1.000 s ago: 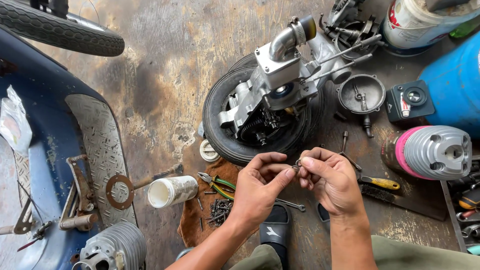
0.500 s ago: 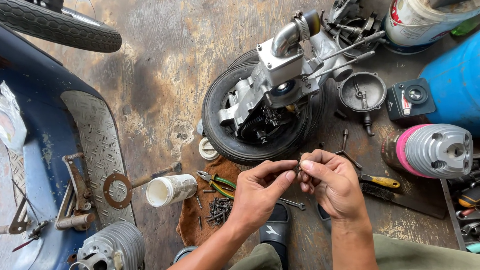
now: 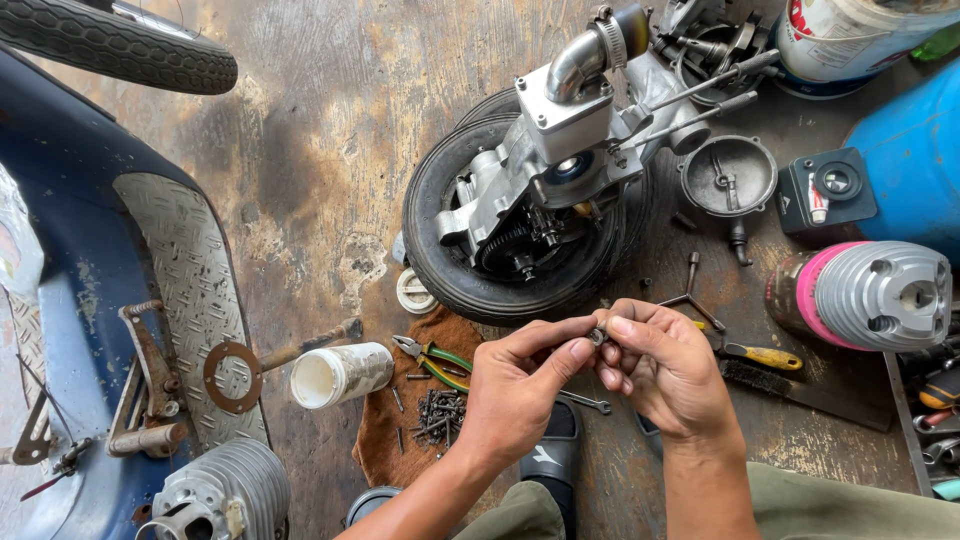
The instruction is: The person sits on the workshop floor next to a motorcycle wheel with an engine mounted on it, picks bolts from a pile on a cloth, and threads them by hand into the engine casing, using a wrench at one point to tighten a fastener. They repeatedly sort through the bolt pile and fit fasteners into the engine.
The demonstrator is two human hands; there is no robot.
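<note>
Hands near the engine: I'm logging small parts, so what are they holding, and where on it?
Both hands, left hand and right hand, pinch one small metal part between their fingertips; its exact kind is too small to tell.

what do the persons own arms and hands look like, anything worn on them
Both arms are bare to the edge of the picture: no sleeves show. The left hand and the right hand wear no gloves, and no rings, watch or bands are visible. Nails are short.
</note>
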